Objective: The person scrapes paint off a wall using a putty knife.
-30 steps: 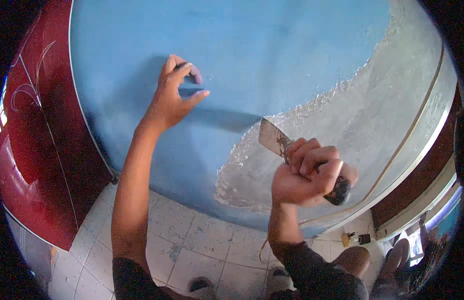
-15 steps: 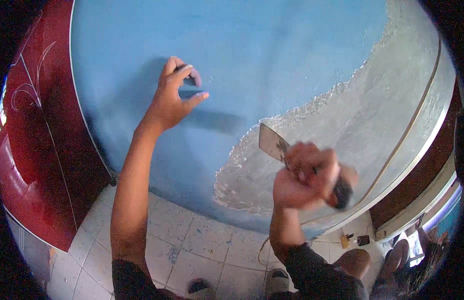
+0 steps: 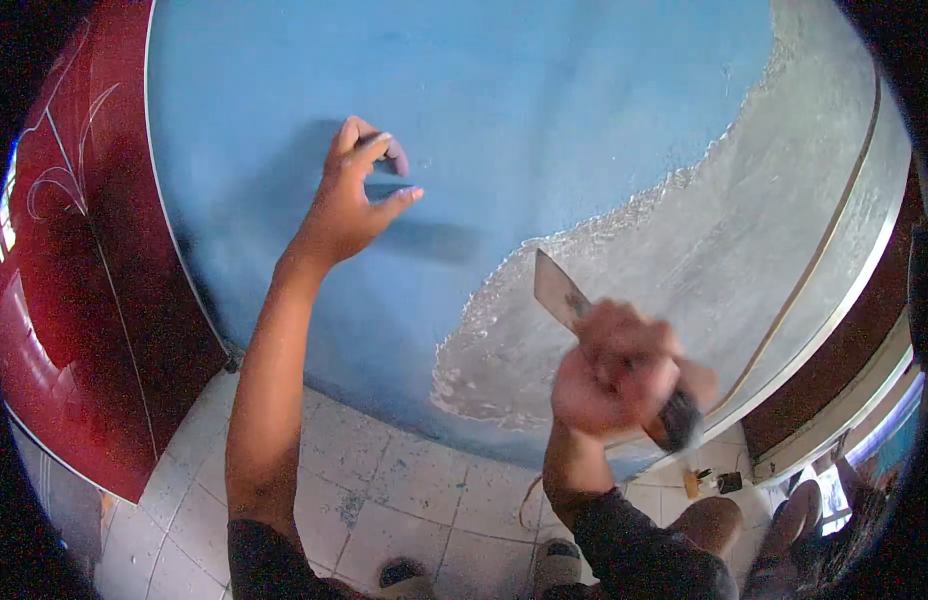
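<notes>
Lowered slightly since the previous moment, the right hand (image 3: 624,375) clenched a scraper (image 3: 584,325), its blade just off the blue wall (image 3: 544,120) at the ragged edge of the scraped grey patch (image 3: 724,260). Well left of the patch, the left hand (image 3: 354,195) braced, fingers spread, on the paint.

One head-worn fisheye view is looking forward and down at the blue wall (image 3: 544,110), sitting close to it, so the wall is filling most of the picture. Below the wall, the tiled floor (image 3: 384,490) is showing. Straight edges are bending near the rim.
</notes>
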The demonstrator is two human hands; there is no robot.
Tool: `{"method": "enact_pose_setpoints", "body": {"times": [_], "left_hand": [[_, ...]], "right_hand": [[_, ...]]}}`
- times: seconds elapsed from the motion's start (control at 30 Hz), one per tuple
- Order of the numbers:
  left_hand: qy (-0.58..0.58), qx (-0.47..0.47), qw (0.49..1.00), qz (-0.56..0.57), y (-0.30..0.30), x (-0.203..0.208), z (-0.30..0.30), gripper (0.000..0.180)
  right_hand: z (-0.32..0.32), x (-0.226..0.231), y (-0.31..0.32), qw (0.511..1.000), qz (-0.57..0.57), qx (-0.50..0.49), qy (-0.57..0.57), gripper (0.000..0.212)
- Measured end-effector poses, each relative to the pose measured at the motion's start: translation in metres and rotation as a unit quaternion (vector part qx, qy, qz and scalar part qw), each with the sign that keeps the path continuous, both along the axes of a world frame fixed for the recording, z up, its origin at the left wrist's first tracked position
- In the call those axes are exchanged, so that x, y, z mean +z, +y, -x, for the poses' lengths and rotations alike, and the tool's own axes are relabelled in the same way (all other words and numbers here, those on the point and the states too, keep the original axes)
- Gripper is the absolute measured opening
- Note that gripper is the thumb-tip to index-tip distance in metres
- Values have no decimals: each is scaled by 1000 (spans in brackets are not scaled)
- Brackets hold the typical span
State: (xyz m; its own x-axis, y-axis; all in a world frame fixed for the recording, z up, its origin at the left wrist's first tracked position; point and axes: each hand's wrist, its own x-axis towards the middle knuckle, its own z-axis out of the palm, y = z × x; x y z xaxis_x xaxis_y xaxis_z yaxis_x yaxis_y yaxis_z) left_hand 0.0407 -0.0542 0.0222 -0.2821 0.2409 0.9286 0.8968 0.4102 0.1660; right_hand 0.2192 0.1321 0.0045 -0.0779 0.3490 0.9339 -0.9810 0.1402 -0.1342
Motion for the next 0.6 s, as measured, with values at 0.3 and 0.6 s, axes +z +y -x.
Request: {"method": "enact_pose_setpoints", "body": {"times": [0.3,0.6], "left_hand": [[-2,2,1000,1,1,1,0,32],[8,8,1000,8,2,-2,0,33]], "right_hand": [[17,4,7,997,-23,-7,73,21],[25,3,5,996,34,-77,28,28]]}}
